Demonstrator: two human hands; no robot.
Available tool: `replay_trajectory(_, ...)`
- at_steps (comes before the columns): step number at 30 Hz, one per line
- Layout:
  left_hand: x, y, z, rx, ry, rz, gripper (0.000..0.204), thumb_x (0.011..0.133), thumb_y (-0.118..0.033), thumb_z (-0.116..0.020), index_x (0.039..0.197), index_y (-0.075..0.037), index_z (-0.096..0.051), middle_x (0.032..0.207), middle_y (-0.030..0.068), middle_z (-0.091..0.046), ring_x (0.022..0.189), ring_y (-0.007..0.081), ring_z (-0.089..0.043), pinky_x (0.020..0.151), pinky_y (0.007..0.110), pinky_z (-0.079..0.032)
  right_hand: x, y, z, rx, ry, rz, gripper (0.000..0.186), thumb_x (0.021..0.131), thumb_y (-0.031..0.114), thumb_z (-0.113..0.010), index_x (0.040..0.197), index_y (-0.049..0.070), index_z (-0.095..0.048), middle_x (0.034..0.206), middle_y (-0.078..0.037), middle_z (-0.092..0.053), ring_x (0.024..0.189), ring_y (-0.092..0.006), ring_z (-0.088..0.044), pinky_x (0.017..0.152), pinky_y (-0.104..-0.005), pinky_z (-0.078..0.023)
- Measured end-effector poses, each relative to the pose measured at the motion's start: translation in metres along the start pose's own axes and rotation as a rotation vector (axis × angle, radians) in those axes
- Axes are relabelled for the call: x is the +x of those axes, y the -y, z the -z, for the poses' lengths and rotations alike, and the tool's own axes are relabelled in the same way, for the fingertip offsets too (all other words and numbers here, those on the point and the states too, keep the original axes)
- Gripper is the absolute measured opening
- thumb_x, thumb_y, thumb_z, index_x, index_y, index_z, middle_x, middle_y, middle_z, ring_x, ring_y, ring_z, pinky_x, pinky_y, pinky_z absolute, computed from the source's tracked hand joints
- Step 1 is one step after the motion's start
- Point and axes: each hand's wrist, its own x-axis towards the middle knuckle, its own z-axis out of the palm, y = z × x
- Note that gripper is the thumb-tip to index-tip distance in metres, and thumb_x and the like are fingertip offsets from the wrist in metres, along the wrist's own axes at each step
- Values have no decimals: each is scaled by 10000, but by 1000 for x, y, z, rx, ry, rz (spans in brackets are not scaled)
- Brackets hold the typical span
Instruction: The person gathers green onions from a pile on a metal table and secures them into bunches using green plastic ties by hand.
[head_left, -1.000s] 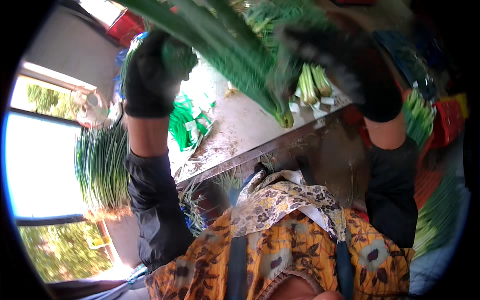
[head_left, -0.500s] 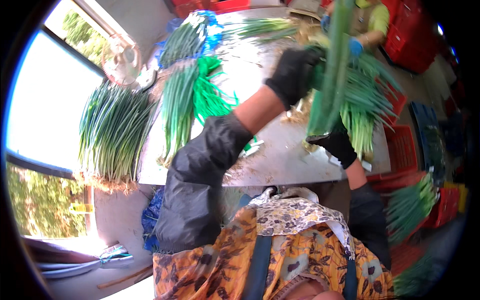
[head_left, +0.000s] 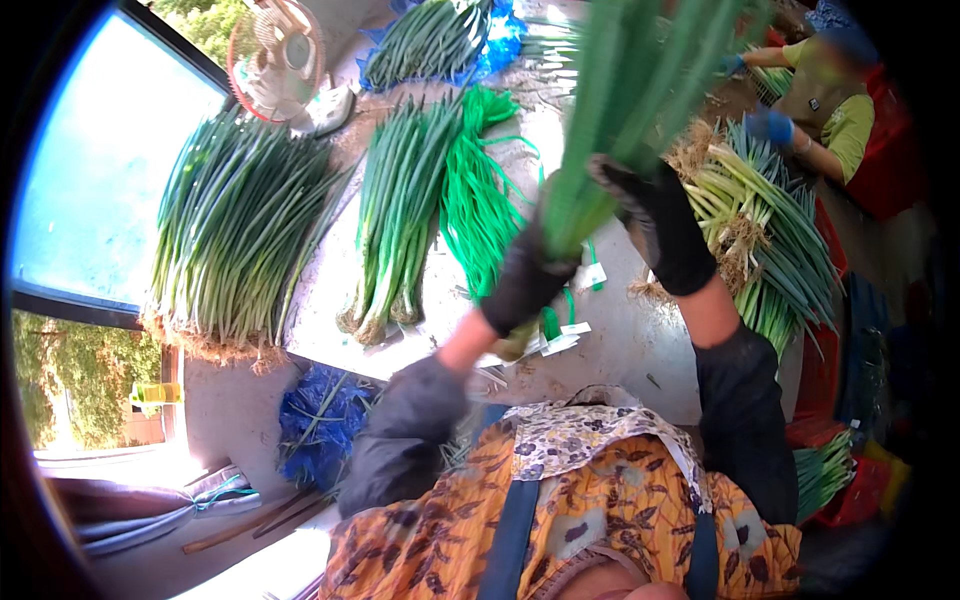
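Nearest: an orange floral garment (head_left: 430, 535) with a paler flowered collar cloth (head_left: 585, 435), and dark oversleeves (head_left: 745, 420) on both forearms.

Left hand (head_left: 528, 278), black-gloved, wrapped round the lower part of a green-onion bunch (head_left: 605, 110); fingers closed on it (their tips out of sight behind the stalks). Bunch held up above the surface (head_left: 630, 355), leaves spreading toward the top edge and a little blurred.

Right hand (head_left: 668, 225), also black-gloved, on the bunch's right side. Fingers spread, not closed round anything; whether they touch the leaves, cannot tell.

Under and beside the left hand, white tags (head_left: 568, 338) on green bands. Left of that hand, a tangle of bright green ties (head_left: 470, 215), and against it a laid-out row of onions (head_left: 400, 215), root ends toward the wearer. Farther left, a larger stack of onions (head_left: 240, 230), roots likewise nearest. Right of the right hand, a loose pile (head_left: 765, 235), roots and leaves pointing several ways.

Farther back: more onions on blue plastic (head_left: 505, 45), and a fan (head_left: 280, 55) at the window side. Far right, a co-worker (head_left: 850, 125) in blue gloves (head_left: 768, 127), by red crates (head_left: 888, 145).
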Motion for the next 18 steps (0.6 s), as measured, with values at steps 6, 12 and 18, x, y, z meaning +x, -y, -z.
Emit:
replay_trajectory(6, 13, 73, 199, 703, -119, 101, 858, 763, -39, -684, 1476, -118, -215, 1321, 197, -493, 1116, 295, -550, 899, 379, -470, 45, -126, 92, -752, -123, -12, 315, 745, 247, -757, 931, 20, -647, 867, -113, -689, 849, -188, -671, 754, -337, -518)
replay_trajectory(12, -53, 226, 279, 1264, 181, 671, 825, 858, -313, -615, 1490, -128, -118, 1437, 208, -342, 1226, 417, -443, 946, 506, -419, -19, -244, 144, -1465, -11, -636, 396, 699, 472, -727, 776, 88, -669, 796, -172, -658, 793, -351, -645, 718, -451, -513)
replay_trajectory(18, 11, 170, 220, 1653, 161, 540, 688, 821, -336, -660, 1400, -116, -360, 1430, 185, -370, 1209, 392, -454, 958, 460, -415, -27, -270, 139, -1426, -115, -383, 194, 760, 243, -658, 779, 54, -618, 771, -168, -621, 780, -343, -619, 682, -450, -486)
